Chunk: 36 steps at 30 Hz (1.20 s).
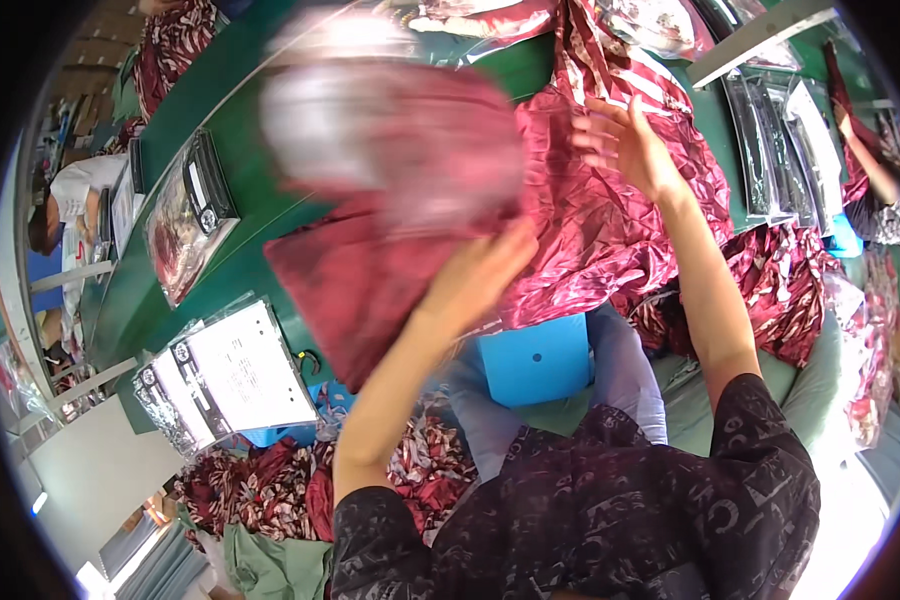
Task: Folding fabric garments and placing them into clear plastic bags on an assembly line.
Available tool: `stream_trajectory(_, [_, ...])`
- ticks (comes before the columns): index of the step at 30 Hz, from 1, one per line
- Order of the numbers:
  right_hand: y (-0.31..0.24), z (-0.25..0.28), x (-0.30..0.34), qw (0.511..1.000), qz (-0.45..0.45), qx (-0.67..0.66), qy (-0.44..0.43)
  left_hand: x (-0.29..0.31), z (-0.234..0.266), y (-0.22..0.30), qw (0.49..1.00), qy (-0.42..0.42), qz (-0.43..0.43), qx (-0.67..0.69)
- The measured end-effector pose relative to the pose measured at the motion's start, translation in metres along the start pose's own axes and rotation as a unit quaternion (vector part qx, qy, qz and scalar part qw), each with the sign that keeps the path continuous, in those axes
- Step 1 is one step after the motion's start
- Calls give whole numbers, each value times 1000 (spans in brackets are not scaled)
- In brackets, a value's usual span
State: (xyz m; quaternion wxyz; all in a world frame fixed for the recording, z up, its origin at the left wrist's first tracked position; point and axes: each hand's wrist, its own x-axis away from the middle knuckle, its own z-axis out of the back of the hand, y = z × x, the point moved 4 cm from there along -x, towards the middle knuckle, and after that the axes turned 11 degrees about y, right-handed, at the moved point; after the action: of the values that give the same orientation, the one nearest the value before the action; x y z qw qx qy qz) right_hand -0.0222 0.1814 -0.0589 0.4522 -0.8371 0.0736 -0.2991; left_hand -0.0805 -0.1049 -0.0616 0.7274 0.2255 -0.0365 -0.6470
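A folded dark red cloth with a whitish part (450,140) is smeared by motion above the green table. Below it a flat dark red cloth (355,280) reaches over the table's near edge. My left hand (485,270) is at the right side of this cloth, blurred, so its grip cannot be made out. Shiny, crumpled red satin fabric (610,230) spreads to the right and hangs toward my lap. Over its far part my right hand (630,145) is open, fingers spread, holding nothing.
Bagged packs (192,215) and white printed sheets in clear sleeves (225,375) lie on the green table (245,225) at left. More dark packs (770,150) lie at right near a metal bar (760,45). Patterned red fabric heaps (270,490) flank me. Other people work on both sides.
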Motion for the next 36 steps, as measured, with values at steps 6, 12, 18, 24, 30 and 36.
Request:
stream_trajectory(6, [-26,66,14,999,-5,14,37,31,27,8,952,149,169,208])
stream_trajectory(12, [-33,87,30,974,12,224,-33,135,18,-109,891,292,341,-67])
stream_trajectory(18, [-72,74,55,582,143,799,-47,143,16,-138,913,262,298,-96])
stream_trajectory(24, [-67,87,64,282,368,877,127,138,15,-161,916,251,269,-161])
stream_trajectory(30, [-20,103,76,419,280,814,290,126,40,-166,917,278,233,-166])
stream_trajectory(36, [-31,70,36,359,421,751,361,182,47,-169,736,317,473,-367])
